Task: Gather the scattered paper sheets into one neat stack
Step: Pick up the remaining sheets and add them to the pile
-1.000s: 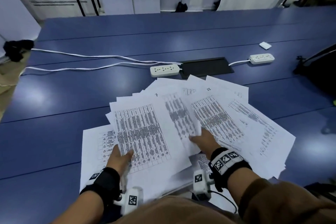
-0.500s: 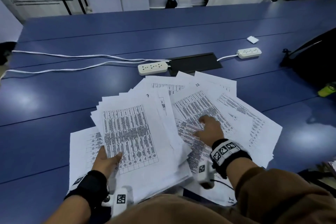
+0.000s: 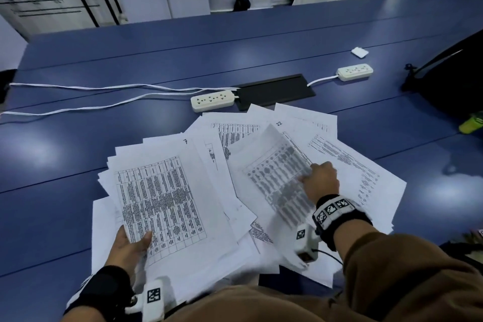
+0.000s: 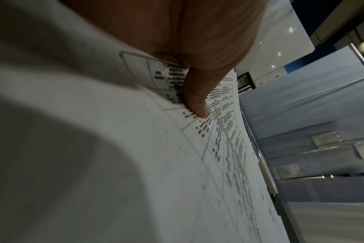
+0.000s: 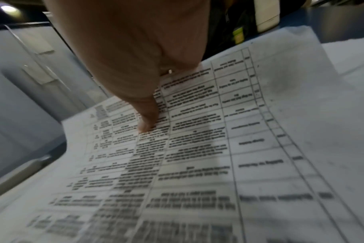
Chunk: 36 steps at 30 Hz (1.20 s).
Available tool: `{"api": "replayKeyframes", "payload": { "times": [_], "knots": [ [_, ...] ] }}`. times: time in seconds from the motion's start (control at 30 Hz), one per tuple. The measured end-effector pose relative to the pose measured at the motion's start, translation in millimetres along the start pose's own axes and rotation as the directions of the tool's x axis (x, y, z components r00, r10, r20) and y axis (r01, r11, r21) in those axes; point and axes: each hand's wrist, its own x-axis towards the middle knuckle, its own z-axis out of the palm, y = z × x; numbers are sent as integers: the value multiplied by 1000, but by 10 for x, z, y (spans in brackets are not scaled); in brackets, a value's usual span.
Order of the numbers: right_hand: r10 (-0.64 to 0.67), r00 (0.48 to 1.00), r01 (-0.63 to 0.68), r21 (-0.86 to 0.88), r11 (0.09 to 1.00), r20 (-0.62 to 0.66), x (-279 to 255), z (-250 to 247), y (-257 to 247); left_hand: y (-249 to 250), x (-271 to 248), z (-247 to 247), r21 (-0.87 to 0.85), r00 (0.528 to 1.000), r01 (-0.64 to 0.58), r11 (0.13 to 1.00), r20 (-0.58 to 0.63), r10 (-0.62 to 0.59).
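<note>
My left hand [image 3: 128,244] pinches gathered sheaf [image 3: 167,191] at near-left corner, thumb on top; fingers hidden beneath. Sheaf count unreadable. Loose sheets [image 3: 347,162] fanned across blue table [image 3: 65,165], overlapping, uncountable. My right hand [image 3: 320,178] pinches one blurred sheet [image 3: 277,172], raised off the fan. Beyond: two power strips [image 3: 212,100], one black panel [image 3: 274,91]. Far right, dark bag [image 3: 454,81] cut off.

We see a blue tabletop [image 3: 78,154] carrying fanned paper sheets [image 3: 347,154], two white power strips [image 3: 212,100] with cords, a black panel [image 3: 274,91] and a small white pad [image 3: 360,51].
</note>
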Motion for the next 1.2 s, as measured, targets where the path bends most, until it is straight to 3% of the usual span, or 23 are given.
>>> {"api": "replayKeyframes", "payload": {
  "times": [0.07,0.23,0.4,0.5,0.57,0.67,0.8,0.97,1.13,1.2],
  "knots": [
    [56,998,-53,-113,992,24,116,-64,99,7,-9,-28,-12,1000,9,1000,10,-9],
    [124,986,-113,-100,988,111,239,-79,277,69,-50,25,32,999,10,999,36,-11],
    [154,953,-192,126,973,261,329,-71,320,98,-67,74,37,1000,1,999,16,-2],
    [76,949,-118,121,986,307,293,-36,237,110,-77,67,42,1000,10,999,14,-11],
    [54,974,-79,105,991,220,290,-20,182,124,-94,87,57,1000,15,998,18,-16],
    [8,998,-1,-117,993,59,369,-93,201,98,-67,59,49,1000,19,999,23,-20],
    [-36,984,92,-322,942,176,570,-272,374,22,13,1,64,999,30,998,17,-31],
    [-34,959,122,-302,946,280,640,-410,383,36,19,-1,65,998,46,997,38,-49],
    [-16,918,33,-38,999,396,620,-345,372,71,1,37,21,998,53,998,18,-53],
    [-42,930,88,-112,990,365,562,-308,336,-12,85,-23,-14,999,32,999,44,-31]
  ]
}}
